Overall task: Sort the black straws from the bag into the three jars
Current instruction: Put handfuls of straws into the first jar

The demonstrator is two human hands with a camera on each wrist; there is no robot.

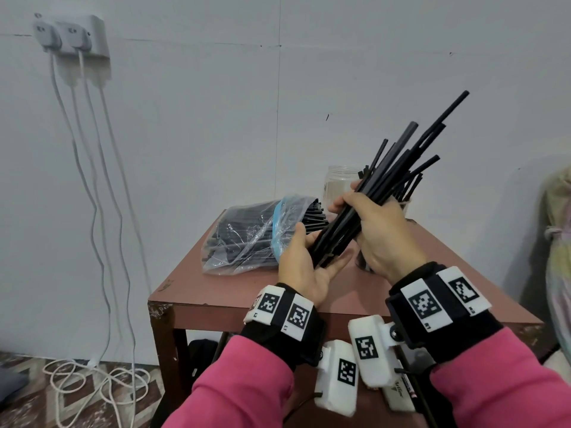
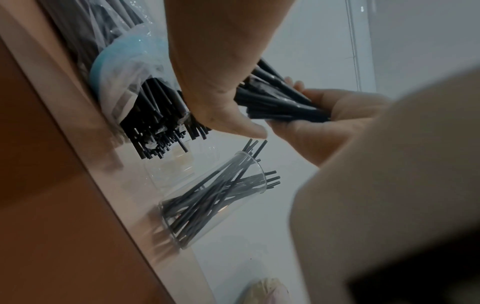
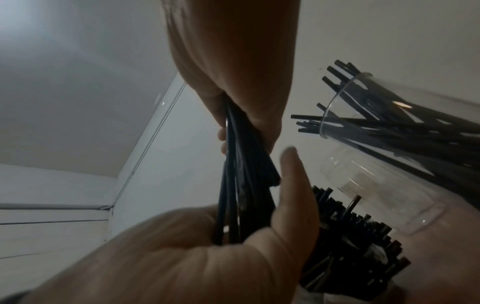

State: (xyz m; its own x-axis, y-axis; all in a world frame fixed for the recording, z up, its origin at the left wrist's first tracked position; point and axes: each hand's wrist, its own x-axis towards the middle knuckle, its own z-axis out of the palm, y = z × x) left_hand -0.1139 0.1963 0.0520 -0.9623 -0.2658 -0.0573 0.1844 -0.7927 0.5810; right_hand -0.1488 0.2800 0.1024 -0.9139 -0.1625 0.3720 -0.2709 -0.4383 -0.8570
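A fanned bundle of black straws is in the air above the brown table. My right hand grips it round the middle. My left hand lies palm up under the lower ends, thumb and fingers fairly straight. The clear bag with a blue strip lies on the table to the left, and more straws poke from its mouth. Behind the hands stands an empty clear jar. A second jar holds several straws. A third jar is not clearly seen.
The table's front edge is near my wrists. White plugs and sockets sit on the wall at the left, with cables coiled on the floor. A pale cloth bundle is at the right edge.
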